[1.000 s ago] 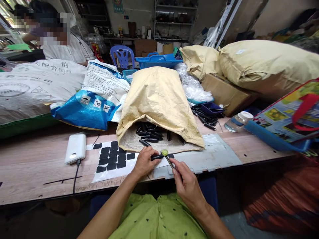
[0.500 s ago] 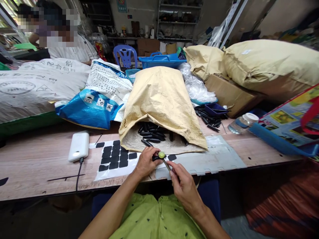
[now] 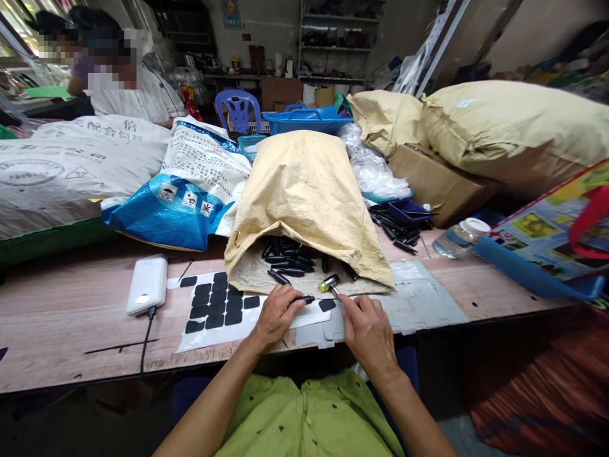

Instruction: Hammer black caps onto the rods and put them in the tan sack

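Observation:
My left hand [image 3: 277,311] is closed around a thin black rod-shaped part [image 3: 302,299] and holds it down on the white sheet near the table's front edge. My right hand [image 3: 365,329] grips the handle of a small hammer [image 3: 329,284] whose yellow-tipped head is lifted just right of the part's end. A sheet of black square pads [image 3: 216,303] lies under and left of my left hand. Right behind both hands lies an open tan sack [image 3: 309,190], with several black rod parts [image 3: 288,257] spilling from its mouth.
A white power bank [image 3: 146,283] with a cable lies at the left. White and blue sacks [image 3: 190,184] and more tan sacks [image 3: 514,127] crowd the back. A plastic bottle [image 3: 459,236], a blue tray with black parts [image 3: 404,219] and a colourful bag [image 3: 552,235] sit at right. Another person [image 3: 124,82] sits far left.
The hammer head was resting on the black part's end; now my right hand has swung it up and to the right. My left hand has lowered the part onto the sheet.

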Motion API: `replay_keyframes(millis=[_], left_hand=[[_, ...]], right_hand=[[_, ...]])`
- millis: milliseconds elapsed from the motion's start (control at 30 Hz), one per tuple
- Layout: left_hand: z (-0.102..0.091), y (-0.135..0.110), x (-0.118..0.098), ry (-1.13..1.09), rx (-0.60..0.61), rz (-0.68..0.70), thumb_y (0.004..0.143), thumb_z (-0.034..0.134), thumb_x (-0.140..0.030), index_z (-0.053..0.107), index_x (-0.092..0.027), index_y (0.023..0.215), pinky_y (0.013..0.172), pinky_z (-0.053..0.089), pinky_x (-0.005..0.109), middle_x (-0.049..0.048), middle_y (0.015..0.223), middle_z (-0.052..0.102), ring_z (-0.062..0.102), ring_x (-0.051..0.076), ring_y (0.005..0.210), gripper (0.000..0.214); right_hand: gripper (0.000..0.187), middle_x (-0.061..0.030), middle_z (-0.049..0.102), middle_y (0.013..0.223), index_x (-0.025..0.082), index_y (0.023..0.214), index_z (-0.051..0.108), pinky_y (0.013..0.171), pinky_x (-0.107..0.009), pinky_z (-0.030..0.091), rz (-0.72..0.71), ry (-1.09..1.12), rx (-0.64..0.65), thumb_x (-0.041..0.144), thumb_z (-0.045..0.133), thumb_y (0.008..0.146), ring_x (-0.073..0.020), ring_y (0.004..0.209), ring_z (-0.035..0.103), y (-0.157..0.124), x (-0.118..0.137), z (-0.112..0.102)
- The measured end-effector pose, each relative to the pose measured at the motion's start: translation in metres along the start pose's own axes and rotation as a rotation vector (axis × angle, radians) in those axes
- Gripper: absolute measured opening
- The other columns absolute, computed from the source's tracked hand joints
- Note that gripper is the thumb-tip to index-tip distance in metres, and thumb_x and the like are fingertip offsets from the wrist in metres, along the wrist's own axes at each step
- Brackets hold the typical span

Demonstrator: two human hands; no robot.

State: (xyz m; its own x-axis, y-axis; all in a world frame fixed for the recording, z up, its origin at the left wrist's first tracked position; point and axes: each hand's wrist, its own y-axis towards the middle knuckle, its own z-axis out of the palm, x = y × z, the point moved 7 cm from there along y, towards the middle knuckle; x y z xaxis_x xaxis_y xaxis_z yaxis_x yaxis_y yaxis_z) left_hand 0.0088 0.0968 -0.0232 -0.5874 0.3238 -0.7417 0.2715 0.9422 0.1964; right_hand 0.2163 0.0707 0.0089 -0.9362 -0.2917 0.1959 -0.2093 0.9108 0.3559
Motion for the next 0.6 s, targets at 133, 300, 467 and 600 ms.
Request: replay_keyframes(millis=[133, 300, 467, 600], left_hand=[[-0.001, -0.001, -0.002, 0.004, 0.016, 0.006, 0.104, 0.046, -0.036, 0.070, -0.022, 0.103, 0.086, 0.042, 0.035, 0.0048, 0.094, 0.065, 0.055, 0.022, 0.095, 0.029], [0.001, -0.002, -0.006, 0.002, 0.063, 0.049, 0.105, 0.042, -0.036, 0.071, -0.023, 0.104, 0.086, 0.041, 0.036, 0.0047, 0.094, 0.065, 0.054, 0.022, 0.093, 0.032], [0.002, -0.003, -0.008, 0.012, 0.078, 0.079, 0.105, 0.042, -0.036, 0.070, -0.023, 0.104, 0.086, 0.040, 0.037, 0.0042, 0.096, 0.067, 0.054, 0.021, 0.093, 0.031], [0.002, -0.003, -0.010, 0.045, 0.083, 0.078, 0.106, 0.039, -0.038, 0.070, -0.022, 0.097, 0.085, 0.041, 0.037, 0.0048, 0.094, 0.067, 0.052, 0.021, 0.090, 0.036]], right_hand=[[0.034, -0.0122, 0.062, 0.110, 0.022, 0.130, 0.064, 0.092, -0.043, 0.047, -0.079, 0.204, 0.036, 0.024, 0.057, 0.097, -0.0297, 0.104, 0.054, 0.008, 0.024, -0.008], [0.039, -0.0102, 0.065, 0.121, 0.023, 0.136, 0.054, 0.095, -0.038, 0.050, -0.188, 0.391, 0.205, 0.029, 0.060, 0.099, -0.0257, 0.111, 0.059, 0.020, 0.053, 0.006], [0.016, -0.0064, 0.068, 0.105, 0.023, 0.115, 0.061, 0.082, -0.030, 0.050, -0.210, 0.282, 0.295, 0.025, 0.059, 0.100, -0.0216, 0.098, 0.064, 0.026, 0.059, 0.018], [0.009, -0.0044, 0.066, 0.098, 0.024, 0.107, 0.061, 0.071, -0.027, 0.046, -0.253, 0.185, 0.312, 0.027, 0.061, 0.099, -0.0201, 0.090, 0.063, 0.028, 0.057, 0.021]])
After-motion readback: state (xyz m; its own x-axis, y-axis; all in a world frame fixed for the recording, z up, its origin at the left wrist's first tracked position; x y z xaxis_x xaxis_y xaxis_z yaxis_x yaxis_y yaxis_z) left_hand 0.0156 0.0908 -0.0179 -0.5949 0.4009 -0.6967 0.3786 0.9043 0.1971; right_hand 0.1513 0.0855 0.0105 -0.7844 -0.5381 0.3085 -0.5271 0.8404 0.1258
